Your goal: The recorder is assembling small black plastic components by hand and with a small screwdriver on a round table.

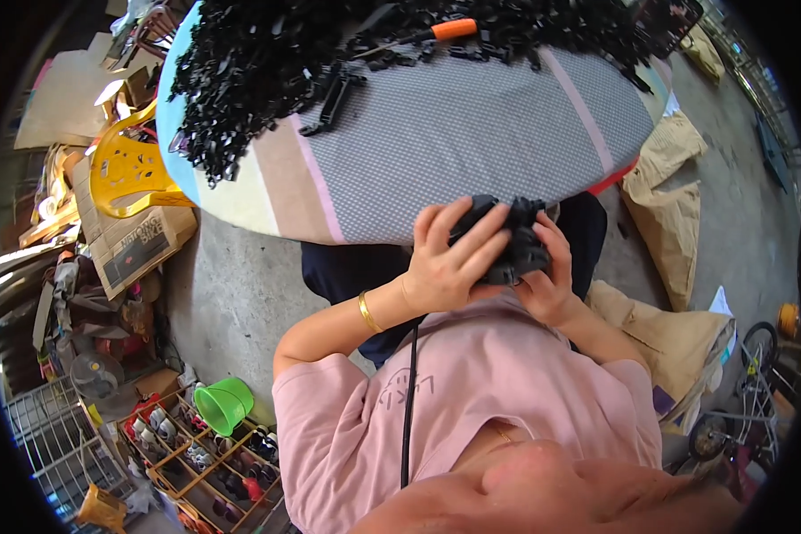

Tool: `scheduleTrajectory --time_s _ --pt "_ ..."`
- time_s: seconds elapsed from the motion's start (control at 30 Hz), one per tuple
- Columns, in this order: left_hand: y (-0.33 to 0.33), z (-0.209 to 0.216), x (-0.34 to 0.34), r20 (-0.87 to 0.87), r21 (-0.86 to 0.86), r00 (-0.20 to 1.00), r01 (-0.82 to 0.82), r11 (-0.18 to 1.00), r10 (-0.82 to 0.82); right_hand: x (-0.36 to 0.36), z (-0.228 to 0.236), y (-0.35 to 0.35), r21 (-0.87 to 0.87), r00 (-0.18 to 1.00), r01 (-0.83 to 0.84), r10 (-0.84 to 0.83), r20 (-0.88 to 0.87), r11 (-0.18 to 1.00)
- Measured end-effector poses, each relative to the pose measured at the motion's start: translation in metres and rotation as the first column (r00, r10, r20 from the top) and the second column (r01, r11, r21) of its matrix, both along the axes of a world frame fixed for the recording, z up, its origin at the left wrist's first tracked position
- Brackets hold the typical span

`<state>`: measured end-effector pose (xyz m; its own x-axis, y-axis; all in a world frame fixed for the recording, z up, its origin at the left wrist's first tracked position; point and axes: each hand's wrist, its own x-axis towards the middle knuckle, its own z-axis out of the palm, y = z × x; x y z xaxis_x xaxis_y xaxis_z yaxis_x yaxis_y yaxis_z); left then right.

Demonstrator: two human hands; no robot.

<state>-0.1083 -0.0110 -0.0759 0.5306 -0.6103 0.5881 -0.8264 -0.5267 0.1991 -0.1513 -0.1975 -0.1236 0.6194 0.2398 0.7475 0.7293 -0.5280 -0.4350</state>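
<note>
Close to my body, just past the near edge of the padded board (pixel 454 133), both hands hold a cluster of black plastic parts (pixel 521 258). My left hand (pixel 454 254) wraps over it from the left, fingers bent across the top. From the right, my right hand (pixel 547 280) grips the same cluster, thumb and fingers closed on its side. The fingers partly hide its shape. A large heap of small black plastic pieces (pixel 258 62) covers the board's far and left parts. One longer black piece (pixel 334 102) lies apart, nearer me. An orange-handled screwdriver (pixel 454 29) rests among the pieces.
A yellow plastic chair (pixel 125 169) and a cardboard box (pixel 142 245) stand left of the board. At lower left are a green bucket (pixel 224 405) and a wooden shoe rack (pixel 200 463). Brown paper sacks (pixel 663 214) lie to the right, with a wheeled frame (pixel 730 427) beyond.
</note>
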Motion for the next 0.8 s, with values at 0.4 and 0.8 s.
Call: scheduleTrajectory --time_s 0.4,0.8 --pt "-0.026 -0.151 0.011 -0.276 0.785 0.929 0.070 0.615 0.246 -0.008 -0.188 -0.003 -0.184 0.370 0.200 -0.248 -0.895 0.962" --pt "0.004 -0.119 0.023 -0.808 0.389 0.582 0.408 0.826 0.093 0.002 -0.166 -0.015 -0.566 0.521 -0.586 -0.264 -0.811 0.580"
